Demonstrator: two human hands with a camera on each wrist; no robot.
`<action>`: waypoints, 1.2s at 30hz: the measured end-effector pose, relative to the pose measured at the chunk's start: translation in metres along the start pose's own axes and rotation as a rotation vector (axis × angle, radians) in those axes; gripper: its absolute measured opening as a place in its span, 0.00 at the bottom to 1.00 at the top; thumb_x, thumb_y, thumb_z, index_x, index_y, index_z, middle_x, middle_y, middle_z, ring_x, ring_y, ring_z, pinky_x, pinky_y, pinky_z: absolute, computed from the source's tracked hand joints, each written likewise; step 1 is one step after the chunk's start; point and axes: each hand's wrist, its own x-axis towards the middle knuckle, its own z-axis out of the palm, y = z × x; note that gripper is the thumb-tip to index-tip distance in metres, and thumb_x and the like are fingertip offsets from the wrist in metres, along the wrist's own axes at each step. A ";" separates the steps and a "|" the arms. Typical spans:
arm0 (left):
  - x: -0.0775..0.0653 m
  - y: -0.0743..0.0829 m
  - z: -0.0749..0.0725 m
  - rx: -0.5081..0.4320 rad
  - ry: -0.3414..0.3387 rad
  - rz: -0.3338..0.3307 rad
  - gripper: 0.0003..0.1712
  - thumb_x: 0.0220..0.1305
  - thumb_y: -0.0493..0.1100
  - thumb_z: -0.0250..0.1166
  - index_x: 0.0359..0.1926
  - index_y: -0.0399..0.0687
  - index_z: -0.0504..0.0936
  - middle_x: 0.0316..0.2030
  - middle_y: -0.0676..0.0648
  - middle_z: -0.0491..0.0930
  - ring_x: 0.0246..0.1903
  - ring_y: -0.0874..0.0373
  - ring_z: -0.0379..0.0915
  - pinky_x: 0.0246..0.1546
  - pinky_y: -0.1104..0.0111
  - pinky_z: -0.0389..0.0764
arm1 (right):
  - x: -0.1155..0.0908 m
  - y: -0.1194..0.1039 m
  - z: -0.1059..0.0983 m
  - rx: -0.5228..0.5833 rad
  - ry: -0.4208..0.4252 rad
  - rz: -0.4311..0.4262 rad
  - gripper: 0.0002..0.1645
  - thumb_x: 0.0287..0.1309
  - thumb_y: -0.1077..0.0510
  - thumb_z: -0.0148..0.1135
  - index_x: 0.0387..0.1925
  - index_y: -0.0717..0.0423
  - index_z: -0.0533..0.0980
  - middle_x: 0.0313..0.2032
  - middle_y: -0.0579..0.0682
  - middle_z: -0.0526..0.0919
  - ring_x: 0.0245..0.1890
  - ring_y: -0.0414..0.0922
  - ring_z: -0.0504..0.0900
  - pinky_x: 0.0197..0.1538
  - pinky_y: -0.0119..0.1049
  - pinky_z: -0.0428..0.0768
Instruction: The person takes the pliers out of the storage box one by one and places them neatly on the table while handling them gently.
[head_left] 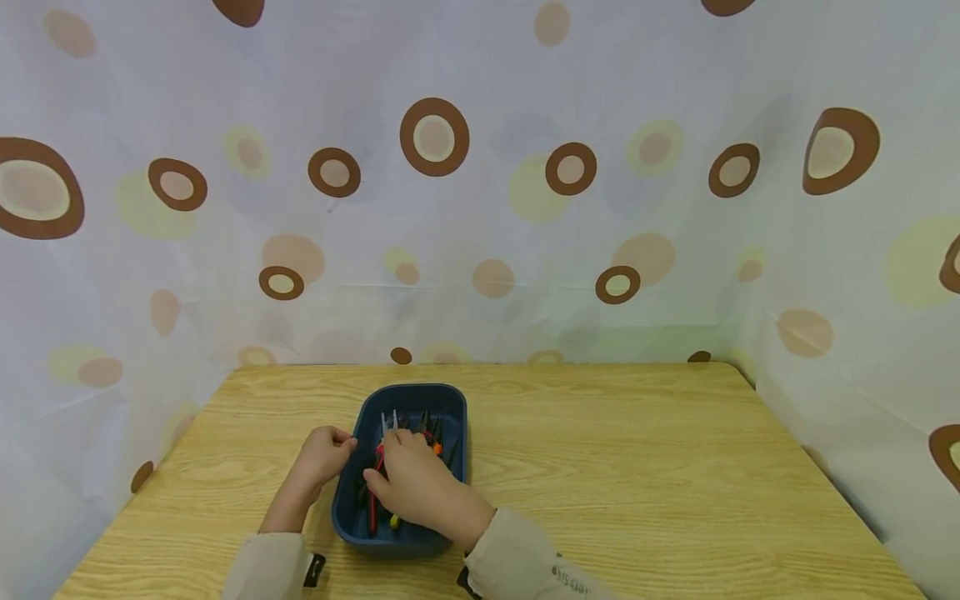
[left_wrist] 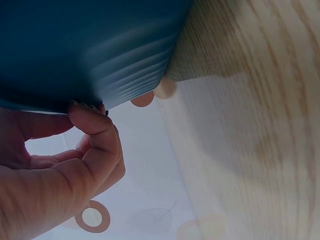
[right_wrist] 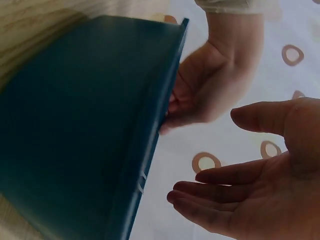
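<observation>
A dark blue plastic bin (head_left: pixel 405 548) stands on the table, left of its middle. Its near left rim is pinched by my left hand (head_left: pixel 322 457); the left wrist view shows thumb and curled fingers (left_wrist: pixel 97 135) meeting at the edge. My right hand (head_left: pixel 420 483) hovers over the bin, palm down, thumb apart from the fingers. In the right wrist view, those fingers (right_wrist: pixel 215 195) are loosely extended with nothing between them. Inside lie several hand tools, partly hidden by the right hand: a red-and-black handle (head_left: pixel 372 510), two slim pale metal tips (head_left: pixel 389 420) and dark plier-like jaws.
The light wood table (head_left: pixel 637 467) extends to the right of the bin and a shorter way to the left. A white curtain (head_left: pixel 480 225) with brown and yellow circles hangs behind and along both sides.
</observation>
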 end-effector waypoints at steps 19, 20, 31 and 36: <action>0.002 -0.003 0.001 -0.005 0.004 -0.004 0.12 0.68 0.33 0.52 0.43 0.22 0.71 0.36 0.35 0.73 0.36 0.47 0.70 0.33 0.64 0.74 | 0.029 -0.023 0.039 -0.264 -0.137 0.243 0.40 0.57 0.40 0.64 0.58 0.68 0.72 0.59 0.65 0.69 0.55 0.58 0.70 0.53 0.45 0.76; 0.002 -0.003 0.001 -0.004 0.006 -0.003 0.12 0.68 0.33 0.52 0.43 0.22 0.72 0.36 0.35 0.72 0.36 0.48 0.70 0.33 0.64 0.74 | 0.030 -0.023 0.040 -0.277 -0.132 0.245 0.40 0.57 0.40 0.64 0.58 0.67 0.72 0.59 0.65 0.69 0.55 0.58 0.70 0.52 0.45 0.76; 0.002 -0.002 0.001 0.000 0.009 0.009 0.12 0.68 0.33 0.53 0.43 0.21 0.71 0.35 0.36 0.73 0.34 0.49 0.70 0.31 0.65 0.74 | 0.038 -0.027 0.052 -0.335 -0.125 0.310 0.44 0.50 0.33 0.67 0.55 0.65 0.75 0.60 0.64 0.65 0.56 0.56 0.69 0.51 0.41 0.77; 0.002 -0.003 0.001 0.008 0.008 0.005 0.12 0.67 0.33 0.53 0.43 0.21 0.71 0.35 0.36 0.73 0.35 0.49 0.70 0.31 0.65 0.74 | 0.041 -0.028 0.055 -0.391 -0.135 0.351 0.43 0.48 0.31 0.66 0.55 0.59 0.77 0.59 0.62 0.67 0.54 0.54 0.68 0.52 0.40 0.76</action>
